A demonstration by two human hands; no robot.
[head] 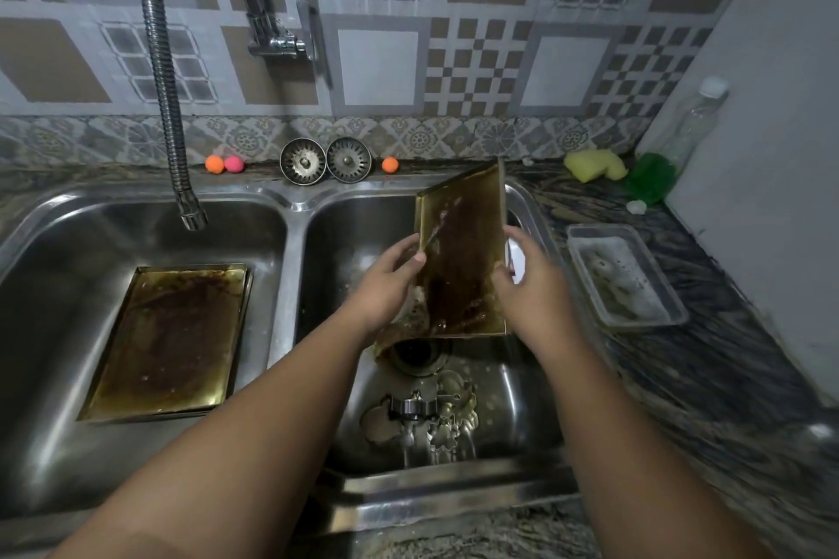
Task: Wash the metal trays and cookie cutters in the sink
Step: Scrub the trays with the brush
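As left hand [390, 281] and right hand [533, 286] pinch the wet tray [463, 241], either grip could slip — dropping it onto cookie cutters [436, 418].

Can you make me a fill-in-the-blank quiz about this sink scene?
1. The left hand and right hand hold a dirty tray over the ____ basin.
2. A second tray lies flat in the ____ basin.
3. The cookie cutters lie in the ____ basin.
4. Behind the sink stand ____ metal strainers.
Missing words: right; left; right; two.
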